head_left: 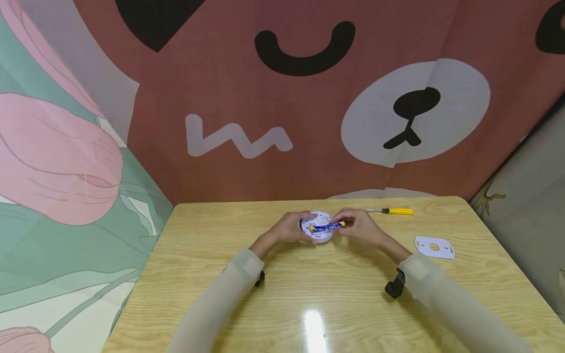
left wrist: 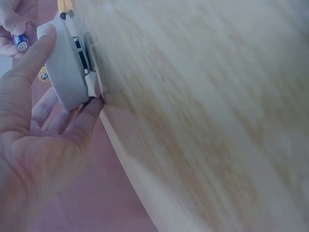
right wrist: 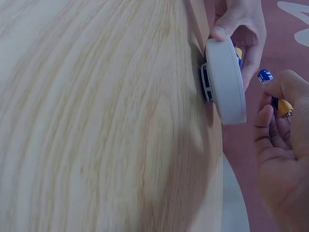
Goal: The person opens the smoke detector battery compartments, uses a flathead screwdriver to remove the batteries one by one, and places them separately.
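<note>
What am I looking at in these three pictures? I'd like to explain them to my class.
There is no robot here, just a person's two bare hands. The wide picture comes from a camera on the head, looking forward and down; the others come from wrist cameras, one per arm. The left hand holds a round white device, with a blue-and-yellow battery at its face. The right hand pinches a second battery. On the wooden table lie a yellow-handled screwdriver and a flat white plate.

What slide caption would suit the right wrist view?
Right hand pinches a battery; left hand grips a round white device.
</note>
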The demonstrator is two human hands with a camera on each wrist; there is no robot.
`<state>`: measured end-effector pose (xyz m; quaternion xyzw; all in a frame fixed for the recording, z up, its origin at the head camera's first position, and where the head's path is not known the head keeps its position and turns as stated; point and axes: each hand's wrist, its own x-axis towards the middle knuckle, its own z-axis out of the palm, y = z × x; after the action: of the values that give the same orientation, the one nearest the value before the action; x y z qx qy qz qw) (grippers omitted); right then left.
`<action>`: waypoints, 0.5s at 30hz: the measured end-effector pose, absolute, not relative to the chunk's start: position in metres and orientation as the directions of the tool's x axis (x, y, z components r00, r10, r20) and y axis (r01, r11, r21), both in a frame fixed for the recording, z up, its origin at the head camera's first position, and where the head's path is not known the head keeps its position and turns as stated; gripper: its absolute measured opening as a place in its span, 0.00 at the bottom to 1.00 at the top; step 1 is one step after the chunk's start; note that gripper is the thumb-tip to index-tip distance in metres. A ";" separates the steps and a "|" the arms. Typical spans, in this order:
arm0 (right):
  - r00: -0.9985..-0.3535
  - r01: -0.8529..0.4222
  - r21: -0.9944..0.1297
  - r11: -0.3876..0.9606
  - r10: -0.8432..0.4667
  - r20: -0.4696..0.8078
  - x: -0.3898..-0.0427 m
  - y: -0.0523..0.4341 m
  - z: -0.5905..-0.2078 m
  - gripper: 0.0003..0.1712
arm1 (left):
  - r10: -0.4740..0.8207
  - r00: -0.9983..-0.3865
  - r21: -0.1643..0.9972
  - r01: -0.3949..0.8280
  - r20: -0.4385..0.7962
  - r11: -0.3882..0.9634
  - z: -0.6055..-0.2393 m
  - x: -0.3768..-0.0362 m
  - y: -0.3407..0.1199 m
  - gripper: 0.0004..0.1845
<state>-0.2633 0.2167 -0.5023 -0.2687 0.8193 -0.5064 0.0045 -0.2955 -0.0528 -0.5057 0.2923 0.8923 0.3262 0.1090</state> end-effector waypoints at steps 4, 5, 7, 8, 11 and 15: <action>-0.861 -0.429 -0.834 0.347 -0.436 0.261 -0.262 0.224 -0.502 0.14 | 0.593 -0.805 0.630 0.460 0.000 0.625 -0.506 -0.295 -0.052 0.46; -0.862 -0.426 -0.836 0.346 -0.435 0.260 -0.262 0.226 -0.502 0.14 | 0.593 -0.805 0.626 0.462 0.001 0.628 -0.506 -0.295 -0.053 0.46; -0.862 -0.427 -0.836 0.346 -0.435 0.260 -0.263 0.229 -0.503 0.14 | 0.592 -0.806 0.618 0.465 -0.001 0.634 -0.506 -0.295 -0.053 0.46; -0.861 -0.427 -0.836 0.344 -0.436 0.261 -0.263 0.231 -0.503 0.15 | 0.592 -0.806 0.615 0.467 -0.001 0.636 -0.506 -0.295 -0.053 0.46; -0.859 -0.431 -0.839 0.334 -0.435 0.268 -0.262 0.236 -0.502 0.15 | 0.592 -0.806 0.616 0.465 -0.003 0.636 -0.506 -0.295 -0.053 0.46; -0.858 -0.434 -0.846 0.310 -0.429 0.283 -0.262 0.246 -0.501 0.14 | 0.598 -0.802 0.630 0.463 -0.003 0.624 -0.506 -0.295 -0.053 0.47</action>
<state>-0.2619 0.2456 -0.5006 -0.2669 0.8092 -0.5234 -0.0024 -0.2946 -0.0526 -0.5064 0.2962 0.8948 0.3165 0.1067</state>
